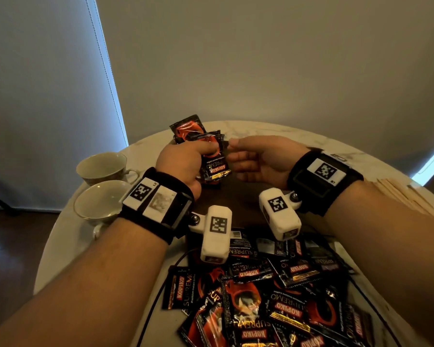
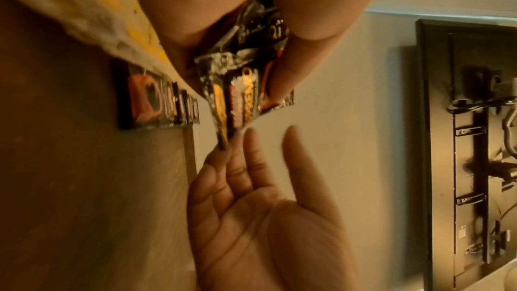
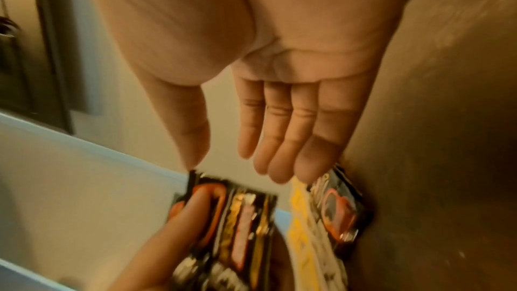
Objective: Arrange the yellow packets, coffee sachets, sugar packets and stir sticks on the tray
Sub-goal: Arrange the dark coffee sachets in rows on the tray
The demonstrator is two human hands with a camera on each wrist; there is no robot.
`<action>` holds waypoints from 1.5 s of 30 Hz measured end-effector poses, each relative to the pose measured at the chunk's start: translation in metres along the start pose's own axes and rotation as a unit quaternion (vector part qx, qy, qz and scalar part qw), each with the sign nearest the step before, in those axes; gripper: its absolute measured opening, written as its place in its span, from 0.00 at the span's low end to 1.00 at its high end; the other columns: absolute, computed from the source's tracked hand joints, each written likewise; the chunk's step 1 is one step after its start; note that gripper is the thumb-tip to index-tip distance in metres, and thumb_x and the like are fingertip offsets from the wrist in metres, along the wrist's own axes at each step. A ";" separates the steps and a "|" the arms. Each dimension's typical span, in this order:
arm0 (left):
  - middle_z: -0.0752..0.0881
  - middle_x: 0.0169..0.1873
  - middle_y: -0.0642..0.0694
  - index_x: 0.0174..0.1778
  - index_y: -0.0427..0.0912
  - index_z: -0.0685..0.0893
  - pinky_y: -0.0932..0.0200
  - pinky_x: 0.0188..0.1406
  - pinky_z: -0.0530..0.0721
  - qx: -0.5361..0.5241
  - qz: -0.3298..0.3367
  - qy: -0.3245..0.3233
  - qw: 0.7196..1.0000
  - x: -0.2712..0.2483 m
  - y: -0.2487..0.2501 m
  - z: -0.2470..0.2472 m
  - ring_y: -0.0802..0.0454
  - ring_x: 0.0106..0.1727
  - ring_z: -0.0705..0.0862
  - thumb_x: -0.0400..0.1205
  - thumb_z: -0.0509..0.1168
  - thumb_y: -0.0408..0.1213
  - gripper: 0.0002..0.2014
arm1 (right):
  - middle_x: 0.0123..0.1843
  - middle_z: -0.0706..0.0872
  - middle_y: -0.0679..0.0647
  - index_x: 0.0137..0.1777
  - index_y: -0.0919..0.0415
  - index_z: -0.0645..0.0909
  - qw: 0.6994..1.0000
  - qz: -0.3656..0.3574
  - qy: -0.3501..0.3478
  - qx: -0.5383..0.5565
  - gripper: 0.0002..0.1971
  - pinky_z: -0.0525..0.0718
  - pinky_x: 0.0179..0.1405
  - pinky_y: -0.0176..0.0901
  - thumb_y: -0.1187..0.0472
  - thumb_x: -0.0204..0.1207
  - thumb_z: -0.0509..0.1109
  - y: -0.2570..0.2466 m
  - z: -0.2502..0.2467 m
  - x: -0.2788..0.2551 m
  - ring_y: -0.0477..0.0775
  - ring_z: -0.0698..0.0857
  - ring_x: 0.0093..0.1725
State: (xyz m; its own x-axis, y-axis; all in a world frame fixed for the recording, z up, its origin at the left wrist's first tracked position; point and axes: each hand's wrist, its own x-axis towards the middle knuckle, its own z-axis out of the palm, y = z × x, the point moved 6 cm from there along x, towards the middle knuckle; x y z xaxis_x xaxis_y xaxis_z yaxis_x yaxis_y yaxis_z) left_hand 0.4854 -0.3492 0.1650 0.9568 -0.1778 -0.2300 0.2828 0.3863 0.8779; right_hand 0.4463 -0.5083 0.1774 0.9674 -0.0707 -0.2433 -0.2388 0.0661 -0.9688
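**A:** Nearest the camera, on the marble table [image 1: 68, 236], sits a messy pile of Kopiko Supremo coffee sachets [image 1: 268, 296], black and red, overlapping every which way, with a black cable [image 1: 158, 291] running along the pile's left edge.

**B:** And past the pile?

**A:** Both hands are up over the dark wooden tray [image 1: 238, 196]. The left hand [image 1: 183, 161] has its fingers and thumb curled round a small bunch of sachets [image 1: 212, 159], held upright-ish. The right hand [image 1: 263, 159] is just beside that bunch; from the wrist views its fingers [image 3: 282, 132] are straight and relaxed, thumb tip right at the top edge of the bunch, not closed on anything.

**B:** Anything already on the tray?

**A:** Yep, the wrist cams show a coffee sachet [image 2: 156, 101] lying flat on it, next to some yellow packets [image 3: 305, 225]. Blurry though.

**B:** Further back?

**A:** Left of the hands, two teacups [image 1: 100, 186] on the table. Right of the tray, what look like wooden stir sticks [image 1: 398, 194], partly hidden by the arm.
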 end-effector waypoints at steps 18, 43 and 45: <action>0.93 0.52 0.35 0.63 0.35 0.85 0.51 0.34 0.91 0.010 -0.030 -0.018 0.999 -0.016 -0.014 0.012 0.42 0.48 0.93 0.80 0.73 0.24 0.15 | 0.51 0.92 0.58 0.57 0.63 0.86 0.973 -0.137 0.046 0.182 0.07 0.90 0.39 0.42 0.67 0.80 0.75 0.013 -0.015 -0.013 0.52 0.91 0.46; 0.95 0.48 0.39 0.58 0.39 0.88 0.42 0.49 0.90 0.100 0.052 -0.058 0.992 -0.019 -0.006 0.006 0.39 0.50 0.94 0.77 0.80 0.35 0.15 | 0.44 0.92 0.55 0.55 0.62 0.87 0.962 -0.163 0.053 0.214 0.07 0.89 0.37 0.39 0.61 0.81 0.75 0.007 -0.009 -0.018 0.50 0.90 0.41; 0.94 0.48 0.39 0.61 0.37 0.87 0.48 0.42 0.89 0.074 0.040 -0.052 0.995 -0.016 -0.006 0.003 0.41 0.49 0.94 0.78 0.79 0.36 0.17 | 0.47 0.93 0.56 0.57 0.61 0.87 0.972 -0.152 0.034 0.177 0.08 0.90 0.39 0.42 0.64 0.80 0.75 0.008 -0.006 -0.018 0.52 0.91 0.44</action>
State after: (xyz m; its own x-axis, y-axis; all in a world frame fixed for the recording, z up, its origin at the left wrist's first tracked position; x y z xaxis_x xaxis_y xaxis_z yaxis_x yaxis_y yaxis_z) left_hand 0.4681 -0.3516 0.1646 0.9615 -0.2473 -0.1197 0.1864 0.2670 0.9455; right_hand 0.4266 -0.5122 0.1738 0.9781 -0.2048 0.0368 0.1122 0.3699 -0.9223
